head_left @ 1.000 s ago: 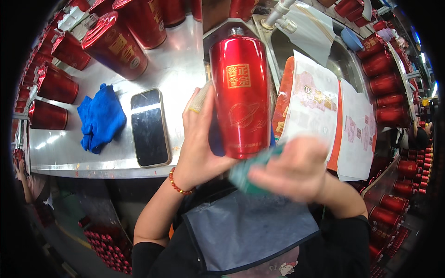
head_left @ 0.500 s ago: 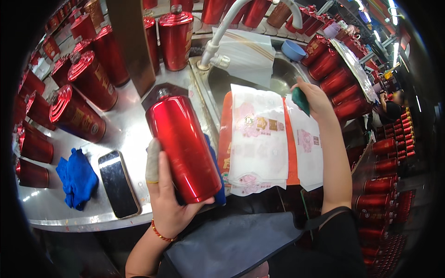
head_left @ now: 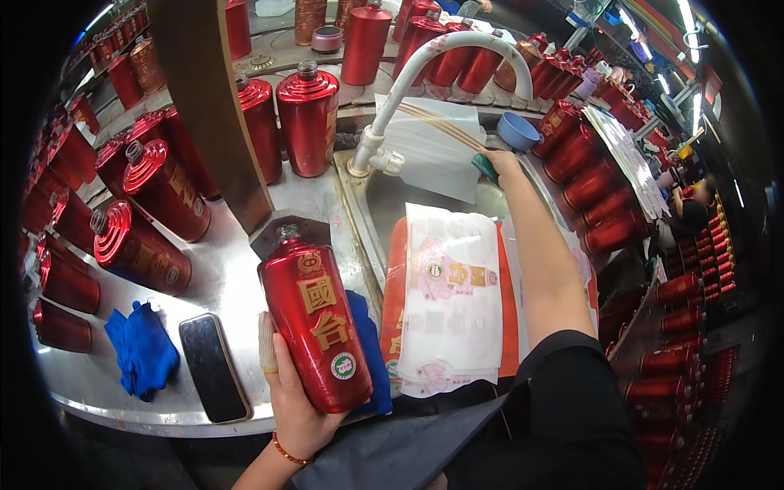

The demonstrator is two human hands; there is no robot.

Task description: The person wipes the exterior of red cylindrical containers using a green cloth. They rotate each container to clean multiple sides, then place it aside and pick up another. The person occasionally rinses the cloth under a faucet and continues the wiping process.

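Note:
My left hand (head_left: 298,404) is wrapped round the lower part of a glossy red bottle (head_left: 310,327), tilted with its neck pointing away. Gold characters and a small round green-and-white emblem face up on it. A pale cover sits on one finger of that hand. Over the sink (head_left: 392,194), my right hand (head_left: 505,170) is closed on a small flat green piece (head_left: 485,168), its exact kind unclear. Its fingertips meet the right end of some thin wooden sticks (head_left: 441,124); whether they grip them I cannot tell. Printed decal sheets (head_left: 453,327) lie on an orange board (head_left: 396,282) between my arms.
A white curved faucet (head_left: 380,131) rises behind the sink, with a blue bowl (head_left: 518,131) at its far right. To the left are a phone (head_left: 214,367), a blue cloth (head_left: 141,349) and several red bottles (head_left: 167,192). A brown post (head_left: 208,106) stands there too.
The bottle has been turned, so its gold characters and emblem now face up instead of plain red. My right hand has moved away from me, from beside the decal sheets to the sticks.

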